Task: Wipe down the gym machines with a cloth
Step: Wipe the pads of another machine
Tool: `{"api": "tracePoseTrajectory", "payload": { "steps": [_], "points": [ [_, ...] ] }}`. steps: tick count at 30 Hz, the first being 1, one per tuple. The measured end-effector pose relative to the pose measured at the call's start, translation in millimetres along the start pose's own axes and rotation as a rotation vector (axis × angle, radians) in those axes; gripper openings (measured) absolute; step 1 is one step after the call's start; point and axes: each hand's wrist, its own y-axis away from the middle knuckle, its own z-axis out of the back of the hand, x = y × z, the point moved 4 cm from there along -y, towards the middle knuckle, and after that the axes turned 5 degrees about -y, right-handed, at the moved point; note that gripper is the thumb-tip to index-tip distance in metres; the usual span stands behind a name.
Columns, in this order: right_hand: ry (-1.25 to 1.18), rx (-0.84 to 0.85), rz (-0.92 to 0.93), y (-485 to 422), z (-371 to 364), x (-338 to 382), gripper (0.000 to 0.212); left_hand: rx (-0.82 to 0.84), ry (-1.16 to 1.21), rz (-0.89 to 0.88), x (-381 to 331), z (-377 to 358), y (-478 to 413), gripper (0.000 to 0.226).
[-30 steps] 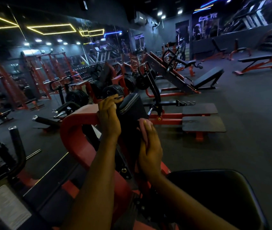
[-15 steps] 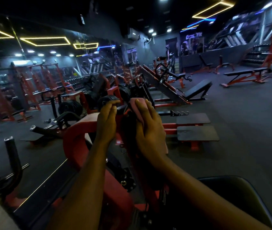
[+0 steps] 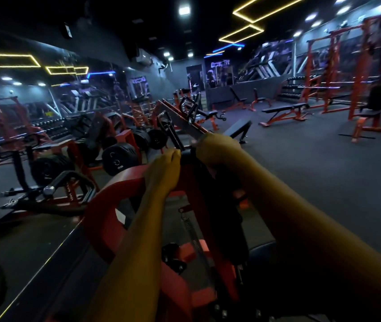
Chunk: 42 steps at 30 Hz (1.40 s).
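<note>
The right hand [image 3: 219, 148] has slid up to cup over the top of the black pad [image 3: 217, 201], cloth likely hidden beneath so its grip cannot be told, while the left hand [image 3: 165, 167] curls round the pad's edge to steady it.

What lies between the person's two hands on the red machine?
In the head view, the top edge of the black pad separates the left hand from the right hand.
</note>
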Motion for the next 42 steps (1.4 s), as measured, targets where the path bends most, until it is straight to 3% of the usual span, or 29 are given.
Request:
{"api": "tracePoseTrajectory", "payload": {
  "steps": [5,10,15,21,24,29,31,34,38,42],
  "points": [
    [-0.121,-0.162,0.157,38,-22,-14,0.043,0.009,0.006,0.017,-6,3,-1,0.034],
    [-0.136,0.035,0.133,-7,5,-12,0.038,0.026,0.031,0.07,-12,2,-5,0.031],
    [-0.428,0.145,0.118,-54,6,-38,0.033,0.016,0.029,0.124,-30,3,-3,0.046],
    [-0.634,0.28,0.228,-112,-16,-66,0.029,0.031,-0.164,0.281,-49,-6,-9,0.057],
    [-0.928,0.332,0.236,-121,-28,-83,0.023,0.074,-0.244,0.328,-56,-11,-16,0.057],
    [-1.314,0.47,0.181,-109,-92,-122,0.034,0.142,-0.238,0.391,-48,-18,-28,0.051],
    [-1.369,0.354,0.122,-109,-106,-138,0.028,0.127,-0.238,0.393,-49,-18,-28,0.038],
    [-1.366,0.191,0.247,-121,-87,-134,0.03,0.111,-0.208,0.405,-50,-18,-26,0.033],
    [-1.404,0.272,0.549,-121,-55,-106,0.034,0.092,-0.206,0.43,-52,-18,-24,0.029],
    [-1.433,0.232,0.53,-114,-77,-132,0.037,0.108,-0.187,0.431,-54,-18,-23,0.031]
  ]
}}
